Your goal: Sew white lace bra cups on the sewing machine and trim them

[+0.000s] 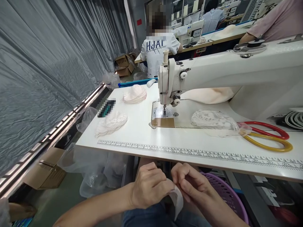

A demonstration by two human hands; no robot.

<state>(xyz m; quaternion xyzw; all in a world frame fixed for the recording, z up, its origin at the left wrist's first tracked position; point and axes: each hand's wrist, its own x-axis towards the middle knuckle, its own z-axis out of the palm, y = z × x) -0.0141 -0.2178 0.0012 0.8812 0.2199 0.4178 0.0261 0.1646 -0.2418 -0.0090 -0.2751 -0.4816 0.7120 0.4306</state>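
Over my lap, just below the table's front edge, my left hand (151, 186) is closed on a pale, curved piece of fabric (177, 200). My right hand (193, 184) pinches the same piece near its upper end, fingers bent, close beside the left. The lower end of the fabric hangs free between them. Beyond the hands stands a white sewing machine (201, 74), its needle and presser foot above the metal plate (163, 113). A stack of white lace pieces (112, 122) and a stack of pale pink pieces (135, 94) lie left of the machine.
Red-and-yellow-handled scissors (270, 146) lie at right, beside lace (208, 119). A printed ruler (146, 147) runs along the table's front edge. Below are a purple basket (227, 192), plastic bags (94, 170) and a cardboard box (47, 168). People (157, 47) sit at machines beyond.
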